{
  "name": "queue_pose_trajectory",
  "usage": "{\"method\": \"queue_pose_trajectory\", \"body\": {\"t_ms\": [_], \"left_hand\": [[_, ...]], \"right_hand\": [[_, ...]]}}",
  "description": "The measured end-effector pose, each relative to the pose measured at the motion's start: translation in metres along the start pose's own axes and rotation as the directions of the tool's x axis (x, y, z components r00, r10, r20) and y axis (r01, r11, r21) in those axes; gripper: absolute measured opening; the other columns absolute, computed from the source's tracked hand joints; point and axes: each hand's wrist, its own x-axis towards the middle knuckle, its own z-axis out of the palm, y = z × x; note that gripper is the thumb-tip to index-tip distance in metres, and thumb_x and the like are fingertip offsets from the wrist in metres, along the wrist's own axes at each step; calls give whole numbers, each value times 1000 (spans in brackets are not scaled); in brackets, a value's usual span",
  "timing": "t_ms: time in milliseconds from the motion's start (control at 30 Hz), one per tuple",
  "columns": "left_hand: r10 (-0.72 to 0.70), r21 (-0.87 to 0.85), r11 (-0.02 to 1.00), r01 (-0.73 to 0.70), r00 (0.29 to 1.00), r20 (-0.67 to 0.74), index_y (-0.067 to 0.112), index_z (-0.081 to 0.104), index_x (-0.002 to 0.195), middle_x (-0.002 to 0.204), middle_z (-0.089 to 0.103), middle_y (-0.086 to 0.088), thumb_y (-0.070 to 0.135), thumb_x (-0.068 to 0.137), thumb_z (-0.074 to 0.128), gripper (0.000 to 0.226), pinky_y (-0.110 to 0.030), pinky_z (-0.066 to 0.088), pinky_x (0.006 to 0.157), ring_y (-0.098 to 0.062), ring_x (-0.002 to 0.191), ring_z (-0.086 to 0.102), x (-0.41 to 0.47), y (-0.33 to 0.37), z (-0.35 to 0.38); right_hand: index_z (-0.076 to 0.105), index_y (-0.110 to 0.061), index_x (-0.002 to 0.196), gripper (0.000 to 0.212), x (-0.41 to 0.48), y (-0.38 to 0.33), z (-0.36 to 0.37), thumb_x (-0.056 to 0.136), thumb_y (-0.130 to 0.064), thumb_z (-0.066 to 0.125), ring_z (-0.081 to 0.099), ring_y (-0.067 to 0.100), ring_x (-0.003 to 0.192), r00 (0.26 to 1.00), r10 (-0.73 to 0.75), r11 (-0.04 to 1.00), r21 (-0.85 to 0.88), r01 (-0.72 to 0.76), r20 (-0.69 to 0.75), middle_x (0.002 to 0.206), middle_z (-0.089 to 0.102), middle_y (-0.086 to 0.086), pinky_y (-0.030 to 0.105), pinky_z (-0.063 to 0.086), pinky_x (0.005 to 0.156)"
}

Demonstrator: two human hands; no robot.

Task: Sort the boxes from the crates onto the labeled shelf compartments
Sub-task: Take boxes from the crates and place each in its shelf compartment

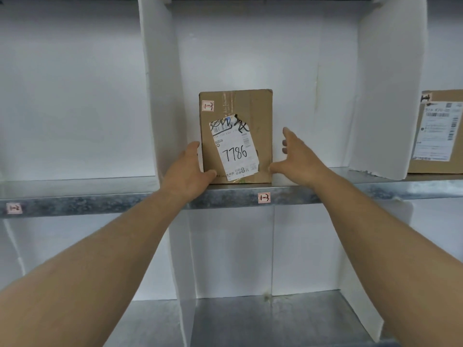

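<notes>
Placement looks nearly finished: your box (235, 136), stickered 1-3, stands upright on the shelf (100, 204) above the matching 1-3 label (264, 198), with your left hand (188, 169) gripping its lower left edge and your right hand (298, 156) spread open beside its right corner. Next you likely need only let go without tipping it. No crates are in view, and the neighbouring box (436, 136) is cut off at the right edge.

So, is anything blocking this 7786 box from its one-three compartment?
Nothing visible. The box already stands upright in the compartment above the 1-3 label, alone there; the left hand holds it, the right hand is open beside it.
</notes>
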Motion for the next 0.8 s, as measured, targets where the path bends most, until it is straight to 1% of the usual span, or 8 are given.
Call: {"method": "queue_pose_trajectory", "body": {"t_ms": [100,200,267,333,467,567,667,800], "left_hand": [[97,127,988,-89,994,-55,26,24,147,147,38,-3,38,87,65,73,-46,44,101,-25,128,46,-20,6,-18],[180,275,951,-142,977,-118,25,33,143,146,39,-1,46,88,59,64,-42,43,99,-22,128,44,-48,9,-41],[193,306,942,-137,968,-160,26,39,140,143,43,1,49,88,56,59,-40,42,97,-20,128,43,-71,2,-55],[164,303,947,-103,969,-184,27,43,137,139,47,2,52,87,55,57,-39,41,94,-19,126,43,-96,-12,-64],[18,405,912,62,981,-192,25,43,139,140,47,-1,52,87,55,60,-38,41,94,-23,123,46,-153,-58,-75],[-120,452,870,195,975,-189,24,40,142,141,46,-2,52,87,56,64,-39,39,98,-24,125,44,-196,-96,-80],[-248,452,832,320,945,-213,22,37,143,143,45,-3,50,87,58,66,-38,37,101,-25,128,42,-239,-129,-85],[-405,445,763,469,883,-236,22,34,145,141,45,-3,50,87,59,69,-36,39,99,-24,124,46,-294,-168,-93]], "right_hand": [[10,-23,154,94,-16,-16,-11,82,-23,71,42,26,130,995,-85,988,-136,76,-60,145,36,12,42,41,102],[34,-24,144,67,-36,-37,-13,84,-25,65,48,23,121,977,-198,949,-266,169,-85,134,43,8,39,44,94],[44,-25,137,56,-53,-51,-5,84,-26,62,49,20,118,962,-268,922,-306,237,-60,132,46,2,36,43,91],[49,-27,133,50,-70,-59,11,85,-28,61,50,18,118,948,-317,907,-300,295,-25,133,48,-1,37,44,91],[48,-29,132,46,-107,-71,64,88,-33,58,48,19,118,900,-409,848,-303,435,148,133,47,-2,33,41,86],[40,-31,140,51,-134,-84,111,91,-36,54,41,16,128,834,-466,812,-230,536,296,143,39,-6,34,40,95],[34,-32,145,54,-158,-97,159,94,-38,51,40,14,128,754,-509,790,-123,601,416,143,38,-7,32,40,94],[33,-29,145,56,-192,-121,219,93,-37,53,44,14,124,640,-549,765,14,644,538,141,39,-5,32,43,94]]}}
